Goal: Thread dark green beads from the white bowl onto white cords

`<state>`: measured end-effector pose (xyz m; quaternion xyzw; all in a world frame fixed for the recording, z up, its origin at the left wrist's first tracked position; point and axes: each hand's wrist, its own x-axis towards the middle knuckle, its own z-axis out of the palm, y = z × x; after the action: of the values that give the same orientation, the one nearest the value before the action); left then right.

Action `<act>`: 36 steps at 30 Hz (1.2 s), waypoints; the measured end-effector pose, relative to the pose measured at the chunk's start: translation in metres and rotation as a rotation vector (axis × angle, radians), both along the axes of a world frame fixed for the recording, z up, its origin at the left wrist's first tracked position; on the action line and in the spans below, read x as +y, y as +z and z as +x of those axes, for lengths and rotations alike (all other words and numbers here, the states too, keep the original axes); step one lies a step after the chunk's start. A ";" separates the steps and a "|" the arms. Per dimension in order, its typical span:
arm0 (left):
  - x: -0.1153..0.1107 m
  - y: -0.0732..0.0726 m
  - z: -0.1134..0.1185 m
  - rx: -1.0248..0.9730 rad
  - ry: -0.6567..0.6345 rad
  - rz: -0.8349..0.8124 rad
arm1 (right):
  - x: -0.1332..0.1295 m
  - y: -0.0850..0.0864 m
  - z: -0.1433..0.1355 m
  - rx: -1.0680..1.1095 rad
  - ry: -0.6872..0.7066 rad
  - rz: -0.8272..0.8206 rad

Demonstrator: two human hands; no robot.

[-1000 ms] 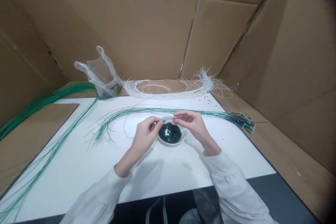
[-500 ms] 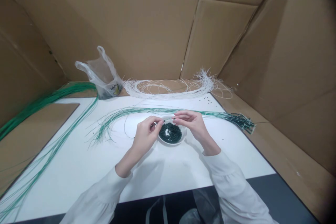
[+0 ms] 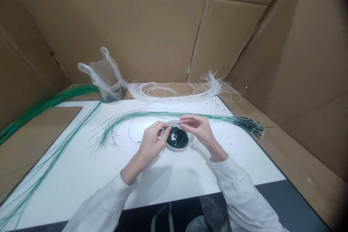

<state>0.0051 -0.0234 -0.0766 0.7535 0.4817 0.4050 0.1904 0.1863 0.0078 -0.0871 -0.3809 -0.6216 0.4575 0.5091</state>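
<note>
Left hand [image 3: 152, 138] and right hand [image 3: 198, 127], both pinching 1 thin strand [image 3: 174, 125]; beneath, 1 white bowl [image 3: 190, 138]. Contents: small dark beads [image 3: 181, 137].

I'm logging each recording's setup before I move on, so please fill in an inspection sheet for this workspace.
Surface: white table, well lit.
Job's things: white bowl holding small dark beads; a thin strand seems to span the hands.
Clutter: green bundle lying behind the bowl; left green bundle; white strands, coiled at the back; plastic bag at back left; dark specks scattered toward far right.
Grippers: left hand and right hand, bare, fingers pinched together near the bowl; exact grip too small to tell.
Cables: nothing seen.
Surroundings: cardboard walls at the back and both sides.
</note>
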 end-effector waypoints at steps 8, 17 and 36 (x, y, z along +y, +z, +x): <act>0.000 0.001 0.000 0.008 -0.002 -0.009 | -0.001 0.001 0.000 0.000 0.007 0.019; 0.000 0.002 0.000 0.018 -0.012 0.005 | -0.001 0.002 0.000 -0.111 -0.008 0.056; 0.008 -0.007 -0.003 -0.021 0.082 -0.104 | 0.013 0.000 -0.014 -1.162 0.186 0.282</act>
<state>0.0021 -0.0153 -0.0836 0.7178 0.5306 0.3950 0.2175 0.1719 0.0205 -0.0875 -0.4415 -0.8832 0.1302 0.0897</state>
